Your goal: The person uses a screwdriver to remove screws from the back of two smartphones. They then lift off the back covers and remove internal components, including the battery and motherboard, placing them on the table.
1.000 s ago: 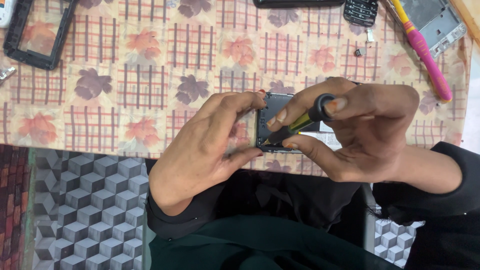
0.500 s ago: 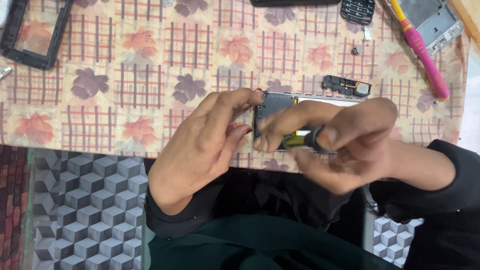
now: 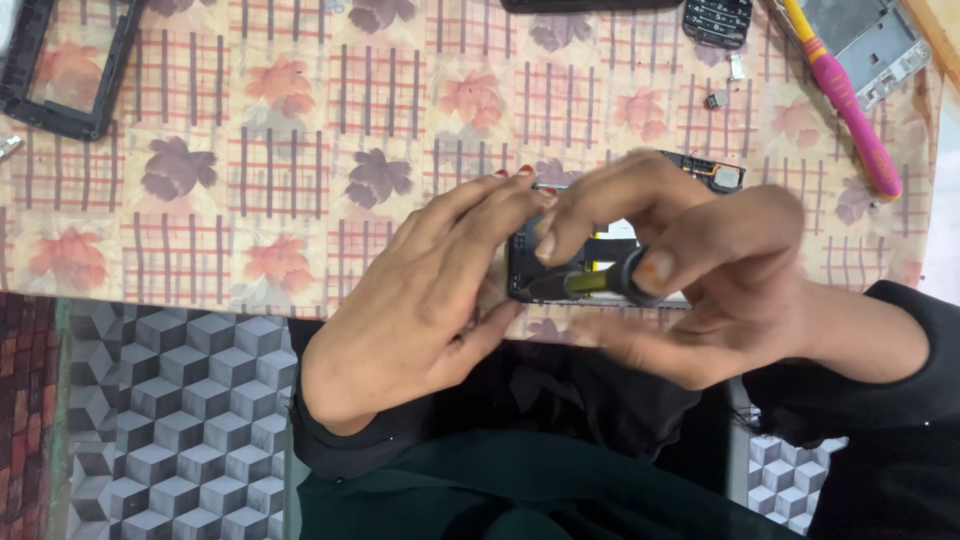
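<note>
Tilting from a steep angle a second ago to nearly flat, the small black-and-yellow screwdriver (image 3: 590,282) is pinched in the right hand (image 3: 700,290), tip at the left edge of the opened dark phone body (image 3: 610,243). The left hand (image 3: 430,300) still clasps that phone body just above the floral tablecloth (image 3: 300,150), suggesting work has shifted to another spot.

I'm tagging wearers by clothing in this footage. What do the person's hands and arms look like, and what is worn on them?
Both hands are bare, with no gloves, rings or watch in view. The left hand has red-painted nails on its fingertips. The right hand is blurred; one nail looks reddish too. Both arms wear long black sleeves that reach the wrists: the left sleeve and the right sleeve.
</note>
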The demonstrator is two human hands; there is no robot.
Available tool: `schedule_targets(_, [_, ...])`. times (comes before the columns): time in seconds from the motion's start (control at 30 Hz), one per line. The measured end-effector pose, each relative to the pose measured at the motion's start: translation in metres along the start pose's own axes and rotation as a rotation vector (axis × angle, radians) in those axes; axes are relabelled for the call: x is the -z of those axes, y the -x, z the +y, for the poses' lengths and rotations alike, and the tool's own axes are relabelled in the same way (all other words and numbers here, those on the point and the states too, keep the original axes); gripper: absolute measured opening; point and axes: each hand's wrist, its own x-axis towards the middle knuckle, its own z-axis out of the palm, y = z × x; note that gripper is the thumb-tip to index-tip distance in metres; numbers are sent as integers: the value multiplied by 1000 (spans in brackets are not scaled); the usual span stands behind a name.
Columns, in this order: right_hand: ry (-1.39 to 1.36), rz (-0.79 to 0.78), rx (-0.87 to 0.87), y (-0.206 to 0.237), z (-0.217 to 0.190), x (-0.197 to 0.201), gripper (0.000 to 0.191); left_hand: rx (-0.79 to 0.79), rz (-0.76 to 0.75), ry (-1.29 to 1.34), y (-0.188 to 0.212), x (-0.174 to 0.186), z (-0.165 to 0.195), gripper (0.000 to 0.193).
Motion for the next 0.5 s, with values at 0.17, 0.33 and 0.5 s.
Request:
schedule_targets(0.17, [33,-19,-27,1,-3,0,52,51,15,-40,-4,-5,4,88])
schedule_targets(0.33, [-57,35,-49,2,0,-4,50,69,40,-49,-6,-6,5,89])
schedule_targets(0.5, [48,-16,10,-2,2,-1,61,78,58,-38,-6,-6,6,87])
